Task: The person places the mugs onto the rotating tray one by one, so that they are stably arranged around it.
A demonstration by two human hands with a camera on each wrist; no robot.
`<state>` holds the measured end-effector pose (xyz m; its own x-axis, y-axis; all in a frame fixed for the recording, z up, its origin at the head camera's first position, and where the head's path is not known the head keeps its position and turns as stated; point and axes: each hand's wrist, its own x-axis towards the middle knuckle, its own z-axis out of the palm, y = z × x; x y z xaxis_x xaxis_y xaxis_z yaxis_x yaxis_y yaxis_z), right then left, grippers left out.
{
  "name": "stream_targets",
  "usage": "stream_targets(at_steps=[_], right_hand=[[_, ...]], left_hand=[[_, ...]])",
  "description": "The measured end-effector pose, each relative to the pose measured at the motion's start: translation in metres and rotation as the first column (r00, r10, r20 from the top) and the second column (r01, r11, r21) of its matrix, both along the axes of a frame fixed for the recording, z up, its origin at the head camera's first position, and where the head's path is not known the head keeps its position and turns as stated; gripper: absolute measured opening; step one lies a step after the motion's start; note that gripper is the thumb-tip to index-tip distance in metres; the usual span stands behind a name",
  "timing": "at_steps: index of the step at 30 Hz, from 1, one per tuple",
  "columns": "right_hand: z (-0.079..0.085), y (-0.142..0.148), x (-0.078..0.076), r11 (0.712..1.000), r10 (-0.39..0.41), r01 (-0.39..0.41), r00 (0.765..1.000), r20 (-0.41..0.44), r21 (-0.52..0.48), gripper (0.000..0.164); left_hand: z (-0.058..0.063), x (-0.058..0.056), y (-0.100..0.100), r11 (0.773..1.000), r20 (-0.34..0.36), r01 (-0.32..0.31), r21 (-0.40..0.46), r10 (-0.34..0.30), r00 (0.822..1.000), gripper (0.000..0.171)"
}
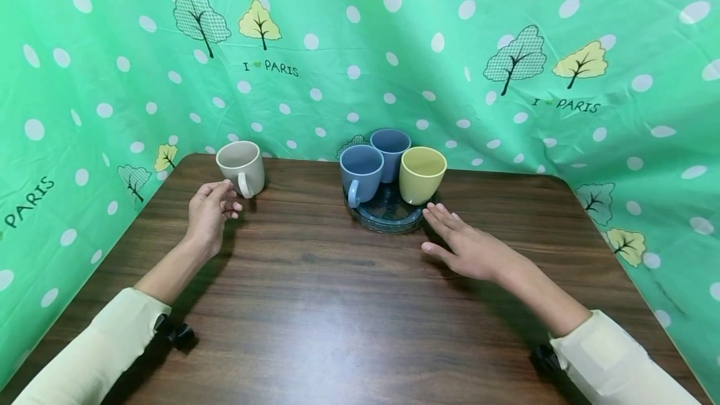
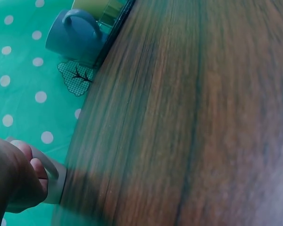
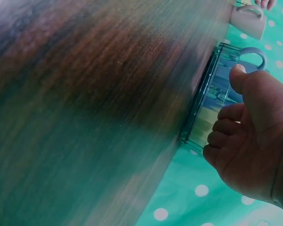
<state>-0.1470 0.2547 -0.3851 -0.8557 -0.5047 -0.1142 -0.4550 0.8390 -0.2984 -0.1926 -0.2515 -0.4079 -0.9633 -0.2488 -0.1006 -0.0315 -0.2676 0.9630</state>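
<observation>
A pale grey-white mug (image 1: pixel 242 164) stands upright at the back left of the table, its handle facing forward. My left hand (image 1: pixel 208 214) is just in front of it, fingers loosely bent, fingertips close to the mug's lower side and handle. Toward the back centre, a dark, see-through round tray (image 1: pixel 388 225) carries two blue mugs (image 1: pixel 360 174) and a yellow cup (image 1: pixel 423 175). My right hand (image 1: pixel 469 245) reaches toward the tray's right front edge with fingers straight, fingertips right by the yellow cup's base. From the right wrist view, the tray's side (image 3: pixel 198 113) lies beyond those fingers.
The brown wooden table (image 1: pixel 315 305) stretches between both arms to the front. Behind it and along its sides hangs a green cloth (image 1: pixel 315 80) with white dots and printed trees, close to the table's back edge. Black wrist cameras (image 1: pixel 181 336) sit under the sleeves.
</observation>
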Motion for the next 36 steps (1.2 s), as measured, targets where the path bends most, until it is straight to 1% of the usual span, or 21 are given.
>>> stream_targets(at_steps=[3,6,9,12,17,20,26,30,34,36], right_hand=[[0.0001,-0.0005,-0.0003,1.000,0.002,-0.002,1.000,0.000,0.003,0.078],[0.0008,-0.0010,-0.0002,1.000,0.002,-0.002,1.000,0.002,0.005,0.078],[0.0015,-0.0010,-0.0001,1.000,-0.001,0.001,1.000,0.006,0.003,0.078],[0.0023,-0.0012,0.0003,1.000,-0.004,0.004,1.000,0.010,0.000,0.078],[0.0027,-0.0013,0.0005,1.000,-0.004,0.004,1.000,0.012,-0.002,0.078],[0.0025,-0.0014,0.0005,1.000,-0.004,0.004,1.000,0.010,-0.002,0.078],[0.0020,-0.0013,0.0007,1.000,-0.001,0.001,1.000,0.005,-0.003,0.078],[0.0013,-0.0011,0.0005,1.000,-0.002,0.002,1.000,0.006,-0.003,0.078],[0.0008,-0.0008,0.0006,1.000,-0.003,0.003,1.000,0.008,-0.004,0.078],[0.0010,-0.0009,0.0009,1.000,-0.003,0.003,1.000,0.008,-0.004,0.078]], left_hand=[[-0.0006,-0.0008,-0.0012,1.000,0.017,-0.005,0.005,0.005,1.000,0.009],[-0.0009,-0.0010,-0.0024,1.000,0.028,0.005,0.005,-0.005,1.000,0.009],[-0.0011,-0.0009,-0.0038,0.999,0.032,0.038,-0.002,-0.038,0.999,0.012],[-0.0019,-0.0008,-0.0052,0.996,0.025,0.085,-0.013,-0.085,0.996,0.016],[-0.0038,-0.0012,-0.0058,0.988,0.009,0.157,-0.010,-0.157,0.988,0.022],[-0.0044,-0.0012,-0.0057,0.982,0.007,0.188,-0.016,-0.188,0.982,0.025],[-0.0047,-0.0008,-0.0054,0.971,-0.004,0.238,-0.023,-0.238,0.971,0.031],[-0.0051,-0.0016,-0.0042,0.964,-0.020,0.265,-0.020,-0.266,0.964,0.031],[-0.0060,-0.0034,-0.0022,0.956,-0.010,0.292,-0.020,-0.293,0.956,0.031],[-0.0066,-0.0044,-0.0010,0.955,-0.005,0.296,-0.019,-0.296,0.955,0.033]])
